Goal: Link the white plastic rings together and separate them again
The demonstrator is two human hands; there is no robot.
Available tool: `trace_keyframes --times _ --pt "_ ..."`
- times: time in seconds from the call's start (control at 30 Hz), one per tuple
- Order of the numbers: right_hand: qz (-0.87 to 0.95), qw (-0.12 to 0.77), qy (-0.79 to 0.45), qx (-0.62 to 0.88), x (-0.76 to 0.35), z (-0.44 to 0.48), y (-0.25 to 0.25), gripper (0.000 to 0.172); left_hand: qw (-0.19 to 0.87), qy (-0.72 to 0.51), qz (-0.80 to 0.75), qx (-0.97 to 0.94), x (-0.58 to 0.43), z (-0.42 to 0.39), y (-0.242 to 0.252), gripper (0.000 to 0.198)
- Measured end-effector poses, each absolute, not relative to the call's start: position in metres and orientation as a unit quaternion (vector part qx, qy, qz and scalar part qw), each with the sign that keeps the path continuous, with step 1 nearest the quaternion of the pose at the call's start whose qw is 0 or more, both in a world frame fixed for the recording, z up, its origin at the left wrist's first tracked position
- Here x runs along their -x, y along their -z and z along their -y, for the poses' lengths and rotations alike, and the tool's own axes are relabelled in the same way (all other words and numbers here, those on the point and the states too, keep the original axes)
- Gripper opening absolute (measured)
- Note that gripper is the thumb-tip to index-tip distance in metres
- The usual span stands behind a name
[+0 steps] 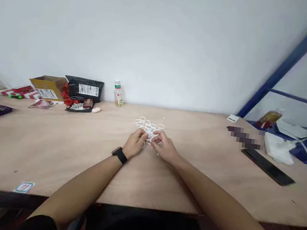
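Note, at the near edge of the table [83, 136], a sticker [24, 187] to the left. Farther in, left hand [135, 142] with black watch [120, 154] and right hand [166, 148], just apart, fingers curled at the near side of white rings [149, 127] piled mid-table; no telling whether clamped on any. Beyond, near the wall [162, 48], bottle [119, 94], black parcel [74, 88] and cardboard box [46, 86].

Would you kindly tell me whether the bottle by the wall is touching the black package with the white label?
Apart. The head view shows the bottle standing to the right of the black package, with pale wall visible between them.
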State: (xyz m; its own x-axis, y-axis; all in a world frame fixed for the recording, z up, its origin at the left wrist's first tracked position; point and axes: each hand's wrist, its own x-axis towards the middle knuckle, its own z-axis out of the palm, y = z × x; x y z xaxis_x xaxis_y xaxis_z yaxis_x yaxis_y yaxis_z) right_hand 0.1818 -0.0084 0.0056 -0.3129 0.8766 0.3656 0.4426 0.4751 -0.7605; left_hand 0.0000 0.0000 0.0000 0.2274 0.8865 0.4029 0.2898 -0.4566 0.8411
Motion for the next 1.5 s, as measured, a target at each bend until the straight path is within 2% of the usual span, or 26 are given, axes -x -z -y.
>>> trace_keyframes --times 0.23,0.47,0.67,0.77,0.97,1.13,1.5 --pt "0.732 0.421 -0.310 0.436 -0.182 0.008 -0.004 0.040 0.376 -0.459 -0.370 -0.715 -0.001 -0.001 0.004 0.020" --pt "0.757 0.400 -0.290 0.428 -0.182 0.008 -0.007 0.012 0.315 -0.431 -0.368 -0.762 -0.001 0.001 0.002 0.021" --pt "0.758 0.401 -0.260 0.443 -0.182 0.009 -0.009 0.011 0.327 -0.429 -0.388 -0.748 -0.002 0.002 0.000 0.013" --pt "0.760 0.397 -0.250 0.450 -0.182 0.010 -0.011 0.009 0.297 -0.426 -0.396 -0.757 -0.003 0.004 -0.001 0.010" --pt "0.770 0.392 -0.230 0.448 -0.183 0.012 -0.013 0.009 0.220 -0.400 -0.393 -0.798 -0.004 0.008 -0.003 0.013" --pt "0.790 0.363 -0.187 0.457 -0.182 0.010 -0.009 0.003 0.225 -0.381 -0.379 -0.813 -0.002 0.010 -0.004 0.015" --pt "0.813 0.311 -0.110 0.479 -0.178 0.013 -0.010 0.013 0.224 -0.351 -0.359 -0.835 -0.002 0.013 -0.006 0.004"
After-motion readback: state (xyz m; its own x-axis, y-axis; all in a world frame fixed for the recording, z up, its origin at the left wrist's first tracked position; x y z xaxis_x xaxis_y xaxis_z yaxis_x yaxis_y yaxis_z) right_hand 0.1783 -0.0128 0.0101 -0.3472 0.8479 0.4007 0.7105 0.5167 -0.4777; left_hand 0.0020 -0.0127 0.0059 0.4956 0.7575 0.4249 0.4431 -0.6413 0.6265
